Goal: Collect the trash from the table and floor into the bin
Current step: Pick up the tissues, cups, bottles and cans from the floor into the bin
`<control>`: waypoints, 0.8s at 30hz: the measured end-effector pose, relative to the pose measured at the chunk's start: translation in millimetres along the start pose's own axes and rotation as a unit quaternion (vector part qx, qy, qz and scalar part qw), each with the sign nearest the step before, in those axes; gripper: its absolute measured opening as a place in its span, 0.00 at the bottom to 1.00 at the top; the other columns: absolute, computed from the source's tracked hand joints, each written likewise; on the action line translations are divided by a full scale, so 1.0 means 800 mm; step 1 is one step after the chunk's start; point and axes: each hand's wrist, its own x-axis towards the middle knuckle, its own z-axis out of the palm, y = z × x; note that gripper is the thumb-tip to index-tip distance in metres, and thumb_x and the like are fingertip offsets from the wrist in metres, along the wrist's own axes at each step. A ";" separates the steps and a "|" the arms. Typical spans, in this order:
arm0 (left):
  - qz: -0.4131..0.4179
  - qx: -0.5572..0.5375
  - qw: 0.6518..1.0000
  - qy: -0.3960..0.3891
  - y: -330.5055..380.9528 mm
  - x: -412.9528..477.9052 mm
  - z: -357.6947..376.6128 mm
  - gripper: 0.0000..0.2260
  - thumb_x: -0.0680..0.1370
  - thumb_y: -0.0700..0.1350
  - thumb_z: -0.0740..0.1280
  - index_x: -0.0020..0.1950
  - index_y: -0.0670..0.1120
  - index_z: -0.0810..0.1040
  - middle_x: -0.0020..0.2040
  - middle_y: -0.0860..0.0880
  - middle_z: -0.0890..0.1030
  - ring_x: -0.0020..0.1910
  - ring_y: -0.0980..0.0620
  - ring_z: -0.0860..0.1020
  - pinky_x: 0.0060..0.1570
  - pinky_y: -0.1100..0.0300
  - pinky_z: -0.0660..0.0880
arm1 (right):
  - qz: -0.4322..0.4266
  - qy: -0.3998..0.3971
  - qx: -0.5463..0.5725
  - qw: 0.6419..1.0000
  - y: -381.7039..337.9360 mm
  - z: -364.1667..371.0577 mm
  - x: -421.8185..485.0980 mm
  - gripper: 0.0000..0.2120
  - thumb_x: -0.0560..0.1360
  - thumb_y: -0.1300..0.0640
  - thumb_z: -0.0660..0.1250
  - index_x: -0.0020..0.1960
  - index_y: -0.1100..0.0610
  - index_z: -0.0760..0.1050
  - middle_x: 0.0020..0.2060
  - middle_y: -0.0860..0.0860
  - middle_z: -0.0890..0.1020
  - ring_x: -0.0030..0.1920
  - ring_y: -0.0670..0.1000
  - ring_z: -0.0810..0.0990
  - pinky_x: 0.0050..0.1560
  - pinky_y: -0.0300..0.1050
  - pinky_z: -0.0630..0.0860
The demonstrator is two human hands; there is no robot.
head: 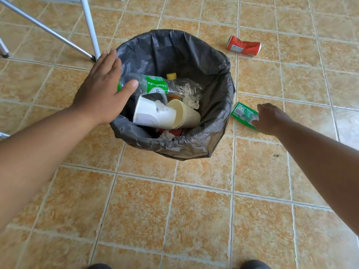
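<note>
The bin (219, 78), lined with a grey bag, stands on the tiled floor and holds paper cups (155, 115), crumpled tissue and a yellow-capped bottle. My left hand (101, 90) is spread flat over the bin's left rim. A clear bottle with a green label (153, 85) lies across the bin's contents, its end under my thumb. To the right of the bin, my right hand (272, 119) is closed on a crushed green-labelled bottle (242, 113) at floor level. A crushed red can (243, 45) lies on the floor beyond the bin, to the right.
Metal table legs (88, 30) stand at the upper left, one foot close to the bin's left side. A small green scrap (276, 155) lies on the tiles at the right. The tips of my shoes (254, 264) show at the bottom edge.
</note>
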 end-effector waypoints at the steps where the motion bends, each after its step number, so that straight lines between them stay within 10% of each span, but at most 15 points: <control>1: 0.000 -0.001 1.000 0.001 0.000 -0.001 0.001 0.34 0.81 0.63 0.51 0.80 0.43 0.51 0.81 0.51 0.46 0.79 0.54 0.43 0.75 0.54 0.45 | 0.001 -0.008 -0.005 1.000 0.001 0.006 0.002 0.22 0.76 0.53 0.68 0.63 0.65 0.68 0.57 0.61 0.75 0.57 0.62 0.75 0.50 0.53 0.78; 9: 0.000 0.005 1.000 0.004 0.001 -0.001 0.000 0.34 0.81 0.62 0.52 0.80 0.44 0.51 0.81 0.51 0.46 0.79 0.55 0.43 0.74 0.55 0.45 | 0.038 -0.031 -0.058 0.997 0.007 0.034 0.001 0.31 0.75 0.56 0.69 0.72 0.65 0.58 0.59 0.63 0.74 0.60 0.64 0.73 0.55 0.58 0.76; 16: 0.002 0.005 1.000 0.005 0.002 -0.001 -0.001 0.33 0.82 0.61 0.53 0.80 0.43 0.52 0.81 0.51 0.46 0.79 0.54 0.44 0.74 0.56 0.45 | 0.056 -0.044 -0.061 0.996 -0.001 0.040 -0.006 0.21 0.72 0.56 0.72 0.62 0.64 0.74 0.45 0.58 0.72 0.43 0.60 0.79 0.40 0.52 0.81; 24: 0.000 -0.008 1.000 0.005 0.004 -0.002 -0.002 0.33 0.82 0.61 0.54 0.80 0.43 0.52 0.81 0.51 0.46 0.79 0.54 0.44 0.75 0.54 0.46 | 0.080 0.153 0.165 0.971 -0.006 -0.016 -0.003 0.20 0.70 0.50 0.71 0.56 0.61 0.74 0.46 0.58 0.78 0.43 0.57 0.77 0.37 0.45 0.74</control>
